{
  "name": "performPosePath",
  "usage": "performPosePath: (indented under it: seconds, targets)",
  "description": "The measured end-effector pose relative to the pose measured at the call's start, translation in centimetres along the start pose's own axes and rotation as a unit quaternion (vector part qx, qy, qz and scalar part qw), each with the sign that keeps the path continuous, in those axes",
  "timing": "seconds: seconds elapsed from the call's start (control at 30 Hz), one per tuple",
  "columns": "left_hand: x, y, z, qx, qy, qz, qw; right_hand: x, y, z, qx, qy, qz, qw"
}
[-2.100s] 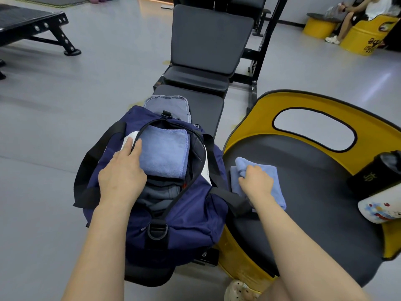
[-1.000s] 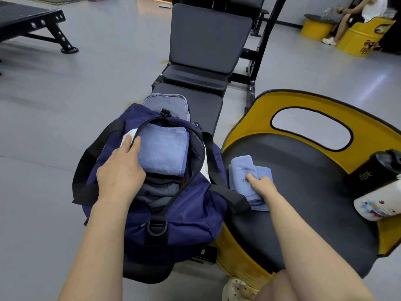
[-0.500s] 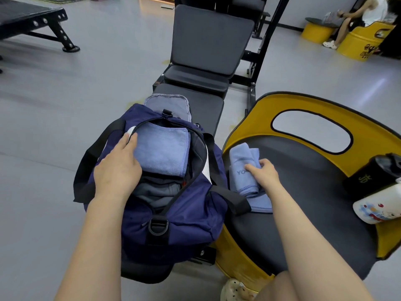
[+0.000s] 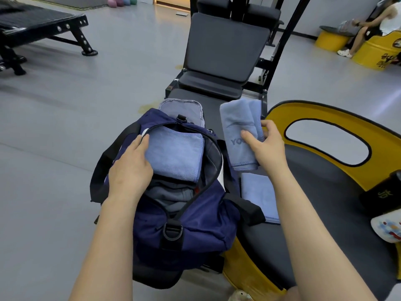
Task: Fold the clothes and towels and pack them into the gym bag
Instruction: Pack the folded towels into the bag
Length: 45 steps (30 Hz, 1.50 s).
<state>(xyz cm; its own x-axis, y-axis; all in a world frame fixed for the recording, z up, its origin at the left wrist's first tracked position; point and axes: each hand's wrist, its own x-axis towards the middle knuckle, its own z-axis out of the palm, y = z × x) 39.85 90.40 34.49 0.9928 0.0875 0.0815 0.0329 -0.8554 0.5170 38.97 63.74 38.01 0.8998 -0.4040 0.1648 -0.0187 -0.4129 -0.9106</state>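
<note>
Lifted off the chair seat since a moment ago, the rolled blue towel (image 4: 238,135) now hangs in the air beside the gym bag (image 4: 191,224), pinched between thumb and curled fingers of the person's right hand (image 4: 268,146). Grey letters show on its soft, fuzzy cloth. Their left hand (image 4: 130,170) lies flat, fingers straight, on the near rim of the bag's open mouth, touching a folded blue towel (image 4: 175,155) packed inside on top of grey clothing (image 4: 171,194). The bag is navy nylon with black webbing straps and a metal D-ring, and sits on the black padded worktop (image 4: 217,105) of a weight bench. Just right of it, a round yellow chair (image 4: 314,118) with a black seat carries another flat folded blue towel (image 4: 259,196), partly under the right forearm. A black bottle (image 4: 382,192) and a white patterned item (image 4: 388,227) rest at the chair's right edge. Grey floor surrounds everything. Far back, another person (image 4: 368,25) sits on a yellow stool.
</note>
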Motion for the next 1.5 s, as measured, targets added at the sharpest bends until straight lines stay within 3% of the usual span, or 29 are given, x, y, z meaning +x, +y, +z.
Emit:
performPosePath:
  seconds: [0.23, 0.37, 0.47, 0.7, 0.9, 1.0, 1.1, 1.2, 1.3, 1.5]
  targets:
    - [0.9, -0.2, -0.2, -0.078, 0.022, -0.024, 0.996, -1.2, -3.1, 5.5, -0.142, -0.104, -0.133, 0.975]
    - [1.8, -0.9, 0.6, -0.101, 0.036, -0.01, 0.994, -0.5, -4.4, 9.1, -0.291, -0.109, -0.273, 0.91]
    - [2.0, -1.2, 0.6, -0.107, 0.042, -0.005, 0.993, 0.2, -3.7, 11.4, -0.397, -0.154, -0.318, 0.847]
    - [1.6, -1.3, -0.3, -0.148, 0.022, -0.017, 0.989, -0.8, -0.7, 12.8, -0.355, -0.144, -0.461, 0.8]
    - [1.5, -1.7, -1.1, -0.164, 0.024, -0.034, 0.986, -2.8, -0.3, 12.8, -0.293, -0.272, -0.418, 0.816]
    - [1.3, -1.2, -1.5, -0.156, 0.024, -0.034, 0.987, -2.9, -0.9, 12.3, -0.252, -0.347, -0.31, 0.849]
    - [1.2, -0.8, -1.4, -0.152, 0.025, -0.014, 0.988, -2.1, -1.8, 13.0, -0.26, -0.311, -0.268, 0.874]
    - [1.3, -0.6, -1.3, -0.146, 0.02, -0.011, 0.989, -1.5, -1.9, 14.4, -0.367, -0.351, -0.222, 0.833]
    - [1.4, -0.5, -1.4, -0.148, 0.03, -0.011, 0.988, -2.0, -0.9, 16.2, -0.415, -0.359, -0.247, 0.799]
    - [1.3, -0.4, -1.5, -0.161, 0.062, 0.005, 0.985, -1.1, -0.1, 17.7, -0.423, -0.337, -0.249, 0.803]
